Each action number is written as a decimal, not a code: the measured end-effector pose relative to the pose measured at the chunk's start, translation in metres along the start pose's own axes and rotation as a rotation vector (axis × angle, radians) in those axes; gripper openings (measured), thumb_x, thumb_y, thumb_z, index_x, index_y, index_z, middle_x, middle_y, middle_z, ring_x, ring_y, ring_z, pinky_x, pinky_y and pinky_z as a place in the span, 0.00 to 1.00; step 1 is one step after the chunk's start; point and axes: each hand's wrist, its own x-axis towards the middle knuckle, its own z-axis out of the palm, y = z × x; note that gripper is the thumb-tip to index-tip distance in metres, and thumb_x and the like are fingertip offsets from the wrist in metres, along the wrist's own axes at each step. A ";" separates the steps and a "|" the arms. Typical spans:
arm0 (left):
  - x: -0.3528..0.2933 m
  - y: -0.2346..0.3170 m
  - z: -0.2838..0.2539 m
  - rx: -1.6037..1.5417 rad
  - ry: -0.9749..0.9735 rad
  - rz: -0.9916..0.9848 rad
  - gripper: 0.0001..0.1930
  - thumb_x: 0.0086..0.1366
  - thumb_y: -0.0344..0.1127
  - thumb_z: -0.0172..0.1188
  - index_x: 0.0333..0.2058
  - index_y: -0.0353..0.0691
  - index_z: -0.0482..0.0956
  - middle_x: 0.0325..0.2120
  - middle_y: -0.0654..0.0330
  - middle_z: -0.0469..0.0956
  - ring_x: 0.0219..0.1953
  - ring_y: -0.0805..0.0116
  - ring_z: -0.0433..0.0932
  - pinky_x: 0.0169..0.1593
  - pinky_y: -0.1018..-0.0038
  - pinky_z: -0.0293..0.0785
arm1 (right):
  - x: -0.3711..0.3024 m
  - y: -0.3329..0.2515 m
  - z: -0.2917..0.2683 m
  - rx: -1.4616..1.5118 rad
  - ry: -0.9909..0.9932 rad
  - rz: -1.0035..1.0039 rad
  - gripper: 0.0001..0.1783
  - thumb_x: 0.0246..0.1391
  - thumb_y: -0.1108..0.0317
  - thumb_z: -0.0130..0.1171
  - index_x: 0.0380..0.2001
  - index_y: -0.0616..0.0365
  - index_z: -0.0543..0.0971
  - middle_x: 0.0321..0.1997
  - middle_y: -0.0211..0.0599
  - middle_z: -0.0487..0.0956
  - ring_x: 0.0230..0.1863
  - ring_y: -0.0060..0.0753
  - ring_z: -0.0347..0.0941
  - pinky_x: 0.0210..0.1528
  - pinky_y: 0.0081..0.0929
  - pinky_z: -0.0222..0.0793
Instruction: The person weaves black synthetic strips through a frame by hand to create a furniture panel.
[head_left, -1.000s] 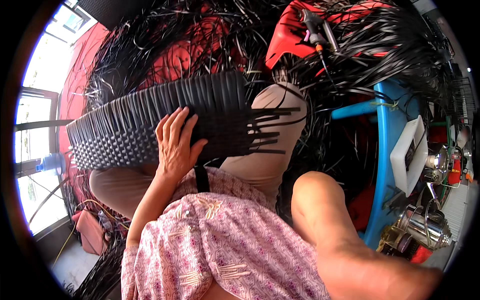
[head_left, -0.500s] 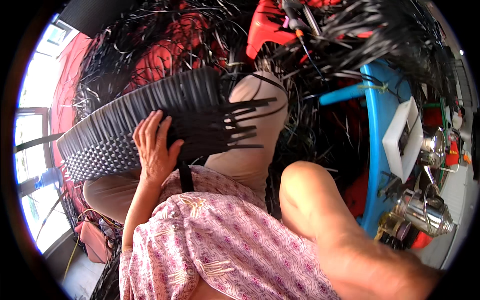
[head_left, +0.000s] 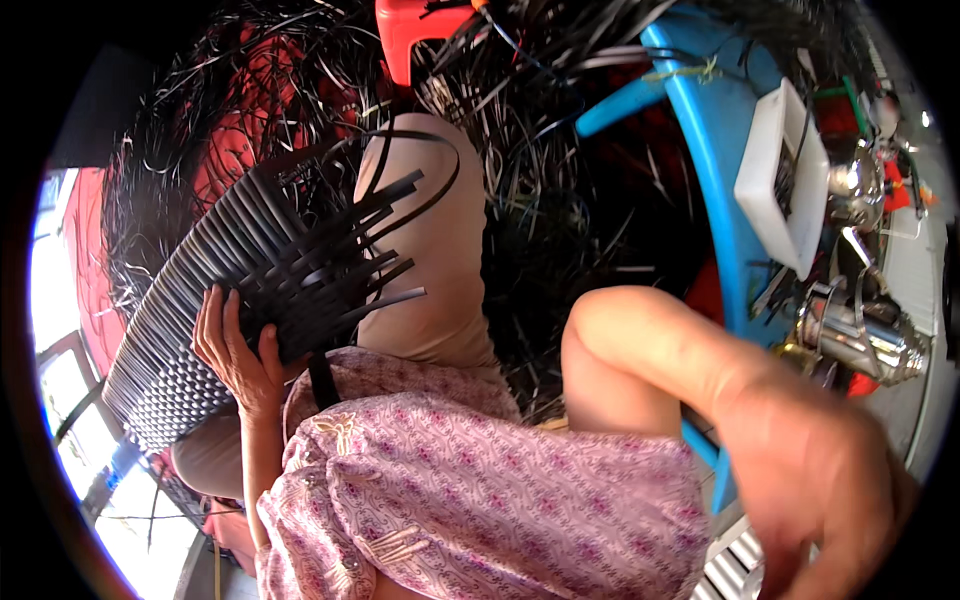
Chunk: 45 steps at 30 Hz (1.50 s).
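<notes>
Woven panel: here it is, the black woven panel (head_left: pixel 190 350) tilted across the lap, its lower left end over the left knee, its fringed end at the right thigh.
Left hand: flat on the panel, this left hand (head_left: pixel 238 360), fingers slightly apart and thumb well spread, pressing rather than pinching!
Steadying: a broad palm near the fringe looks the right call; even pressure should stop the panel sliding without crushing the weave.
Strip ends: loose strip ends (head_left: pixel 400 215) fan over the beige trouser leg (head_left: pixel 425 300); best kept separate and untangled, I'd judge.
Blue stool: off to the right, the blue stool (head_left: pixel 700 150), a white tray (head_left: pixel 763 155) at its right edge.
Right hand: out wide, well apart from the panel, the right hand (head_left: pixel 815 465) curls downward, fingertips hidden; whether it grips anything, I cannot tell. Keeping that elbow clear of the stool's near edge would be wise.
</notes>
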 end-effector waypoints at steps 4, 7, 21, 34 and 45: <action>0.003 0.012 -0.004 0.027 -0.019 0.003 0.27 0.70 0.48 0.53 0.59 0.33 0.70 0.61 0.48 0.67 0.64 0.48 0.63 0.65 0.55 0.53 | -0.032 0.021 -0.038 0.071 0.142 0.310 0.14 0.60 0.55 0.58 0.38 0.53 0.81 0.31 0.26 0.80 0.28 0.21 0.74 0.35 0.21 0.68; 0.007 0.011 0.003 0.023 -0.048 -0.029 0.25 0.71 0.45 0.52 0.59 0.32 0.70 0.62 0.47 0.66 0.63 0.48 0.63 0.64 0.54 0.53 | -0.114 0.068 -0.063 0.024 0.431 0.749 0.13 0.60 0.56 0.59 0.37 0.52 0.82 0.31 0.26 0.80 0.28 0.20 0.74 0.34 0.20 0.68; 0.018 -0.001 0.006 0.029 0.014 0.095 0.25 0.74 0.47 0.47 0.58 0.32 0.69 0.59 0.44 0.68 0.60 0.49 0.66 0.60 0.54 0.61 | -0.571 0.070 -0.022 -0.899 -0.032 1.694 0.14 0.51 0.57 0.66 0.34 0.55 0.82 0.37 0.39 0.83 0.34 0.37 0.80 0.34 0.36 0.75; 0.019 0.001 0.006 0.012 0.013 0.102 0.26 0.74 0.47 0.46 0.58 0.30 0.68 0.58 0.42 0.68 0.60 0.47 0.66 0.60 0.53 0.62 | -0.578 0.105 -0.052 -0.434 0.600 1.867 0.14 0.51 0.60 0.67 0.30 0.61 0.81 0.29 0.36 0.82 0.28 0.28 0.78 0.31 0.30 0.74; 0.019 0.000 0.001 0.066 -0.033 0.052 0.26 0.74 0.48 0.47 0.58 0.31 0.69 0.59 0.45 0.67 0.61 0.49 0.65 0.61 0.54 0.60 | -0.595 0.110 -0.058 -0.558 0.292 2.065 0.21 0.47 0.51 0.69 0.34 0.59 0.82 0.32 0.38 0.83 0.37 0.37 0.80 0.44 0.34 0.74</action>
